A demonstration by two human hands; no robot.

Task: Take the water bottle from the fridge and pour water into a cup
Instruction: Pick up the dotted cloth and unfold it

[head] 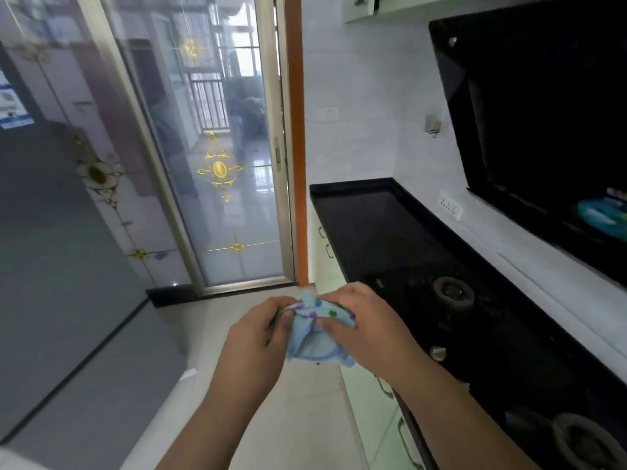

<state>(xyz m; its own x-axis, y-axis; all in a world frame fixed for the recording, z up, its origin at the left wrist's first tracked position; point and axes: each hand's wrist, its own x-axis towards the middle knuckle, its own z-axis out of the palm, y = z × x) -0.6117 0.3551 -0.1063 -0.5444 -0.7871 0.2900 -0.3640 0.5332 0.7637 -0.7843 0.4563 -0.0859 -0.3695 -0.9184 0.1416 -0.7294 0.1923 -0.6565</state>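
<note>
Both hands, left hand (261, 330) and right hand (363, 325), pinch a blue dotted cloth (317, 329) left of the stove burner (453, 293) (cloth contents hidden). Fridge (51, 249) stands shut, far left; bottle unseen.

Both hands, left hand (261, 329) and right hand (361, 322), grip a light-blue dotted cloth (314, 329) between grey fridge (61, 252) and black stove counter (390, 225).

Left hand (261, 330) and right hand (359, 320) meet, fingers (325, 324) curled, pinching.
</note>
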